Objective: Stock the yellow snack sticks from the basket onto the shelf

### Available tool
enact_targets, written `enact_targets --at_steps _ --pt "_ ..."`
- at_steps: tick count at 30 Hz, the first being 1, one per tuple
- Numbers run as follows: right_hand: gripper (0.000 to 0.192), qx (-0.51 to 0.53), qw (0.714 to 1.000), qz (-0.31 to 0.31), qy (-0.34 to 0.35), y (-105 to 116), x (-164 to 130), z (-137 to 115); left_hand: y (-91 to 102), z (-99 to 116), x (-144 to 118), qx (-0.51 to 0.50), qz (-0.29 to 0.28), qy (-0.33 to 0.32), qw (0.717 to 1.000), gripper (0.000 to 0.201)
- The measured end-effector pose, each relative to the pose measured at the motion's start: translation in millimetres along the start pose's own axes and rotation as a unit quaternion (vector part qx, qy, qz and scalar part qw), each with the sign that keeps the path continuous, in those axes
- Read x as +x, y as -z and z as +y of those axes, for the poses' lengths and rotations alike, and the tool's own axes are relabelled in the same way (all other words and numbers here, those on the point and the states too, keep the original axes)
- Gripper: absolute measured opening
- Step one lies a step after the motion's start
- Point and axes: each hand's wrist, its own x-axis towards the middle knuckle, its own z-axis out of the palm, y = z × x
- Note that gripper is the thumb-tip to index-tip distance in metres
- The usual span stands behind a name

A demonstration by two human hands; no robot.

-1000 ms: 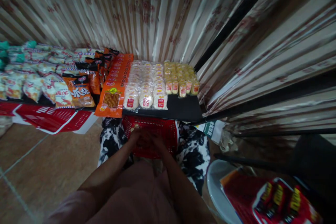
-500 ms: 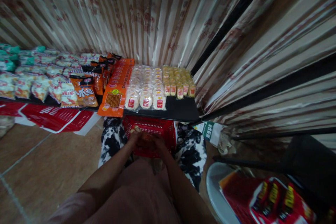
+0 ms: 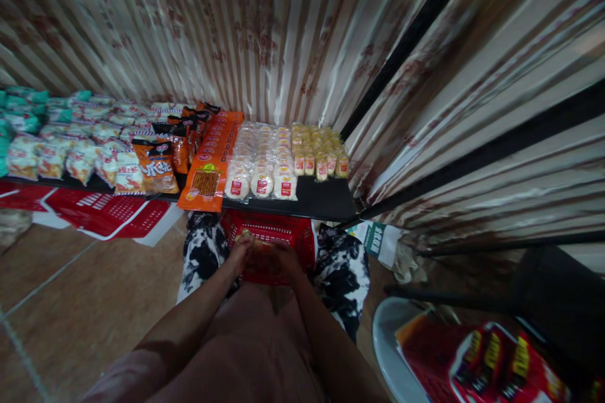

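A red plastic basket (image 3: pixel 306 236) sits between my knees, under the shelf edge. Inside it, my left hand (image 3: pixel 240 253) is closed around a small yellowish wrapped snack (image 3: pixel 247 235). My right hand (image 3: pixel 284 259) is beside it, its fingers curled in at the snack's right end; dim light and blur hide the exact grip. Right in front, on the black shelf (image 3: pixel 326 197), stand rows of small yellow wrapped snacks (image 3: pixel 321 167). To their left are rows of round white wrapped crackers (image 3: pixel 261 184).
Further left on the shelf lie an orange snack strip (image 3: pixel 203 186), orange bags (image 3: pixel 158 167) and white bags (image 3: pixel 82 160). Another red basket (image 3: pixel 108 211) is below them. At right are black poles (image 3: pixel 411 44), a pale tub (image 3: pixel 385 340) and red packages (image 3: pixel 491 359).
My hands stay in the basket, and the yellowish snack between them has shifted slightly and shows more. The view has turned a little to the left.
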Motion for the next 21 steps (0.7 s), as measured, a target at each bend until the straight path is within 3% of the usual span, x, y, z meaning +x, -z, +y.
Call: enact_targets --at_steps 12,21 --pt "0.022 -0.03 0.998 -0.019 0.045 -3.6 -11.9 -13.5 -6.9 17.1 -12.8 -0.022 0.002 0.011 1.0 0.025" --pt "0.016 -0.072 0.993 -0.024 0.09 1.9 -9.6 -11.6 -15.1 20.8 -13.4 -0.003 -0.013 -0.021 1.0 0.022"
